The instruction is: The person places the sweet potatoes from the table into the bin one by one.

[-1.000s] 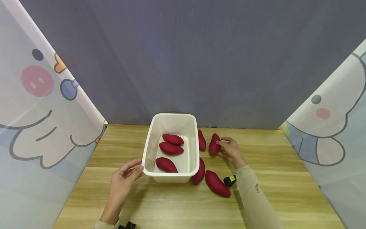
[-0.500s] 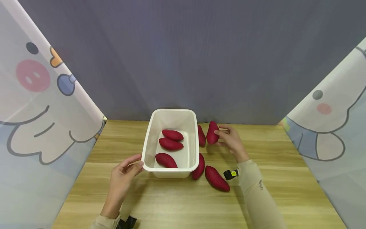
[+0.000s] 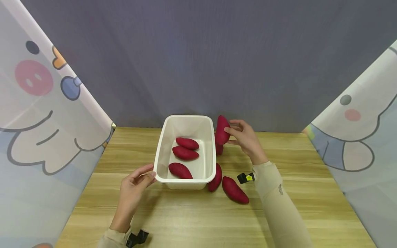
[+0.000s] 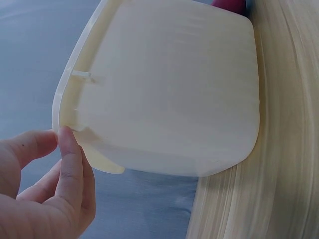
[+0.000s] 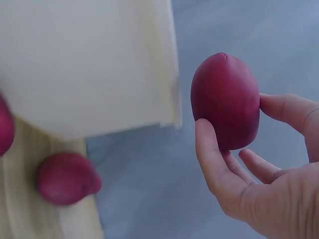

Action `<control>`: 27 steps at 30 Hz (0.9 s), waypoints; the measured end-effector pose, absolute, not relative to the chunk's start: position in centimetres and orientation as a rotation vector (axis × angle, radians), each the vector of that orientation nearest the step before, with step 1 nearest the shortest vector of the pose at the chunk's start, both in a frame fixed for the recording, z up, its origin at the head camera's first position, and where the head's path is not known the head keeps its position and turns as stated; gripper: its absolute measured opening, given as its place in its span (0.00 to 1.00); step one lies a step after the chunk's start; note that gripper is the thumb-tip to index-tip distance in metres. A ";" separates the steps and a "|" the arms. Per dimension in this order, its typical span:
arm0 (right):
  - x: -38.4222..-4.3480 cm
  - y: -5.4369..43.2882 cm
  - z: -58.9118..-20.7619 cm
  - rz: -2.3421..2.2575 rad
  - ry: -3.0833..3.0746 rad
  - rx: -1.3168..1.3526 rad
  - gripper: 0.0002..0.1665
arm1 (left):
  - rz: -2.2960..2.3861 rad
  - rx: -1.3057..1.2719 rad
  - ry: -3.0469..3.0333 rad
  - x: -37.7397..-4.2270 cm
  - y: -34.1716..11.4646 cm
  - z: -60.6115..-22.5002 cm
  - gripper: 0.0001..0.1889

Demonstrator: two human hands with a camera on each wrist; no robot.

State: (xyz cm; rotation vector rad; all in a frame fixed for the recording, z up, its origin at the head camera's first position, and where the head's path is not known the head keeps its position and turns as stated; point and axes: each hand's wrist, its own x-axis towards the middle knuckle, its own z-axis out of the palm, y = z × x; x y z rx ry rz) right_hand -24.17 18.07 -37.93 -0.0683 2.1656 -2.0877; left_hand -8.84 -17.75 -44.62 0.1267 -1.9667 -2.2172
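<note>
Head cam: red sweet potato [image 3: 222, 129] pinched btwn R fingers [image 5: 212, 154] near white bin [image 3: 186, 181], L fingers [image 4: 71, 174] gripping its rim.

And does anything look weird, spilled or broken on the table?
No, nothing stands out: I see no spill or damage. Three red sweet potatoes lie in the white tub, three more sit loose on the table beside it, and the right hand holds another one.

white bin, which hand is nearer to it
The left hand: it pinches the white bin at its near left corner. The right hand is off the bin's right side, not touching it, holding a red sweet potato.
</note>
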 end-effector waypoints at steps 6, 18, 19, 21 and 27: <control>-24.8 14.8 -35.9 -2.066 2.150 -0.136 0.34 | -2.204 0.106 -1.975 -8.8 -17.9 -44.6 0.18; -26.1 9.3 -35.7 -2.014 2.124 -0.143 0.30 | -2.216 0.118 -1.955 -8.8 -17.8 -44.7 0.18; -26.1 9.1 -35.7 -2.001 2.128 -0.143 0.29 | -2.215 0.125 -1.953 -8.8 -17.9 -44.7 0.18; -26.2 8.9 -35.8 -1.977 2.141 -0.138 0.29 | -2.211 0.134 -1.950 -8.8 -17.9 -44.7 0.17; -26.3 9.0 -35.9 -1.939 2.169 -0.112 0.28 | -2.203 0.117 -1.959 -8.9 -17.9 -44.7 0.18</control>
